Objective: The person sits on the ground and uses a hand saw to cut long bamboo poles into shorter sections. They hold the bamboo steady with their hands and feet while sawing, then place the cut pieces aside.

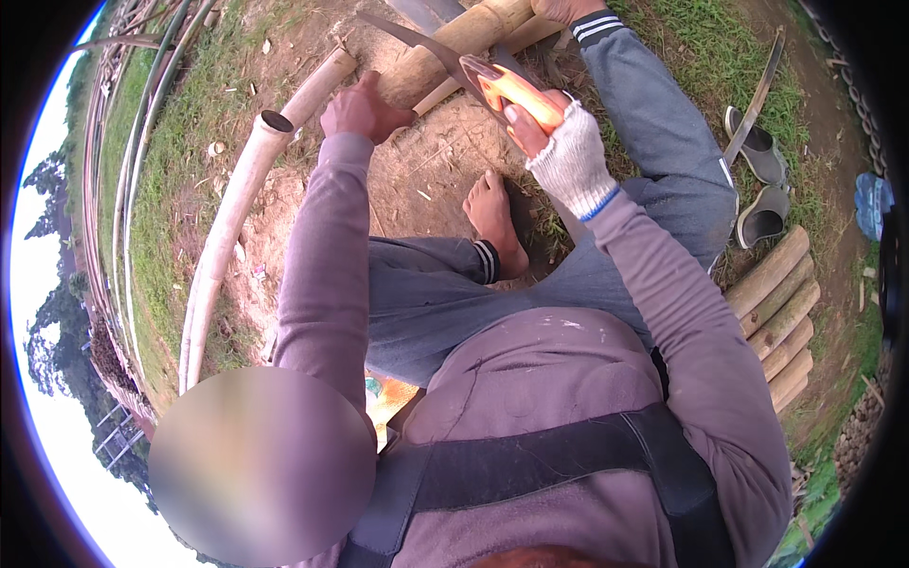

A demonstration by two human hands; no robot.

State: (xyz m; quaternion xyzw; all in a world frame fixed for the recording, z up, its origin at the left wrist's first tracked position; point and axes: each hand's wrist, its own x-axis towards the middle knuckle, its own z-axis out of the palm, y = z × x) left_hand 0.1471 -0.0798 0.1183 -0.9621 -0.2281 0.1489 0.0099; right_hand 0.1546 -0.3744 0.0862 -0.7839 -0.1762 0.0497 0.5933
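Observation:
My left hand [362,111] is bare and presses on the end of a thick bamboo log [454,43] lying on the dirt. My right hand [559,142], in a white knit glove, grips the orange handle of a curved chopping knife [426,47]. Its dark blade reaches up and left across the bamboo log. I sit low on the ground in grey trousers, with one bare foot [492,213] tucked in just below the hands and the other foot up by the log's far end.
A long pale bamboo pole [237,204] lies at the left, its hollow end facing up. Several cut bamboo pieces [781,312] are stacked at the right. A pair of grey slip-on shoes [762,180] and a thin strip [757,95] lie on the grass.

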